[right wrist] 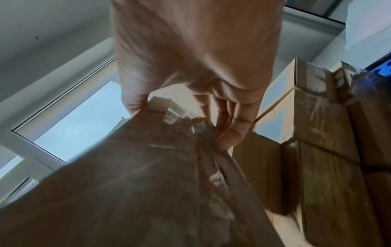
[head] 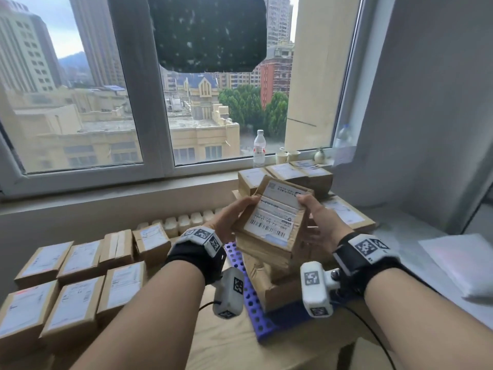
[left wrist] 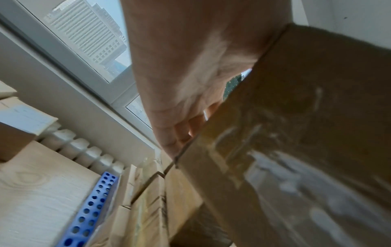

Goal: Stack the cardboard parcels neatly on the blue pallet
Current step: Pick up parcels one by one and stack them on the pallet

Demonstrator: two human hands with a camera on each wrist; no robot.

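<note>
A cardboard parcel with a white shipping label is held tilted in the air between both hands, above the stack of parcels on the blue perforated pallet. My left hand grips its left edge, thumb on the label side. My right hand grips its right edge the same way. In the left wrist view my left hand wraps the held parcel, with the pallet below. The right wrist view shows my right hand pinching the parcel.
Several loose labelled parcels lie in rows on the table at the left. More stacked parcels stand by the windowsill, with a water bottle and cups on the sill. A white sheet lies at the right.
</note>
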